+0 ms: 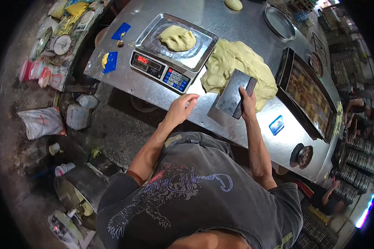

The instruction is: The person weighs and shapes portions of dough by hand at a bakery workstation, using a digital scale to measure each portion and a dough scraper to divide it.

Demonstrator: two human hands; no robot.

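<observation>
At the far left, two blue plastic cards [110, 62] [121, 31] lie near the worktop's [220, 18] left edge, one at 12 o'clock of the other, and a third blue card [276, 125] sits far off by the right-hand near edge. Next comes one scale [162, 68] with a red lit display, and its steel pan carries one small dough lump [177, 38]. At 6 o'clock of the scale, the left hand [180, 108] is over the worktop's near edge with its fingers [192, 98] spread and released, holding nothing. I cannot tell whether it touches the steel. There are three pieces of dough in all: the lump on the pan, a little ball [233, 4] at the far edge, and the big dough mass [237, 62] lying just right of the scale. One flat metal scraper [232, 96] rests against the mass at its 6 o'clock side, and the right hand [247, 103] has its fingers clenched on the scraper's dark handle. Bare steel lies open at 6 o'clock of the scraper, up to the near edge. At 1 o'clock of the mass sits one round tin [279, 23], and at 3 o'clock one long baking tray [307, 96] runs along the right edge.
</observation>
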